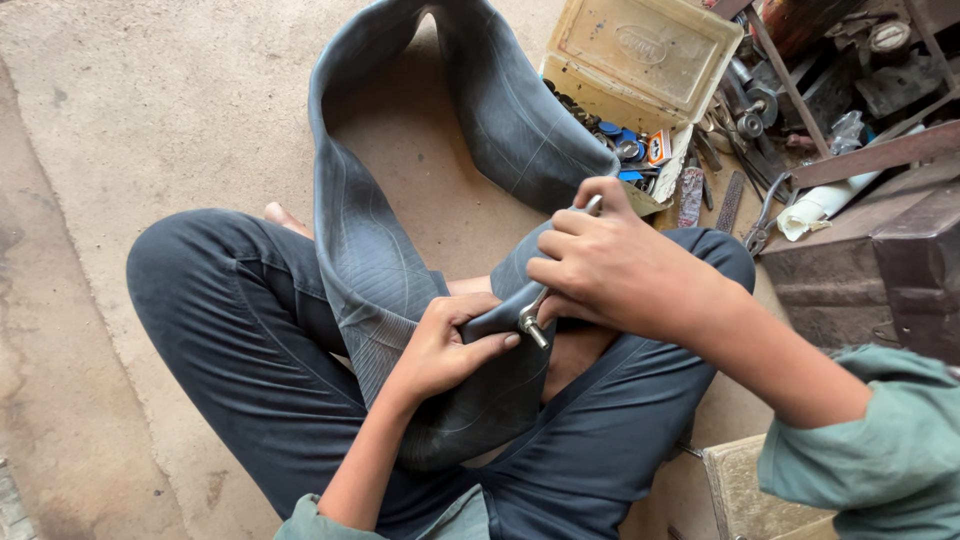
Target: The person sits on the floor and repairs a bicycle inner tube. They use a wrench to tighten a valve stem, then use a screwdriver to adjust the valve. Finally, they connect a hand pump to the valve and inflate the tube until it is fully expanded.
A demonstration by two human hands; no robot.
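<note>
A small orange-and-white packet [659,146] lies in the open cream toolbox [640,60]. Round blue tins [612,130] sit beside it.

An open cream tool box [640,50] sits beside scattered metal tools [745,125].

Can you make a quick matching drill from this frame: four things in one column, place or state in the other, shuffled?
Things:
1. left hand
2. right hand
3. inner tube
4. tool box

Places or states:
A. lid open, on the floor by the clutter
B. draped over the lap, looping up across the floor
C. pinching a fold of rubber beside the valve stem
D. wrapped around a thin metal tool

Pairs: 1-C, 2-D, 3-B, 4-A
</note>
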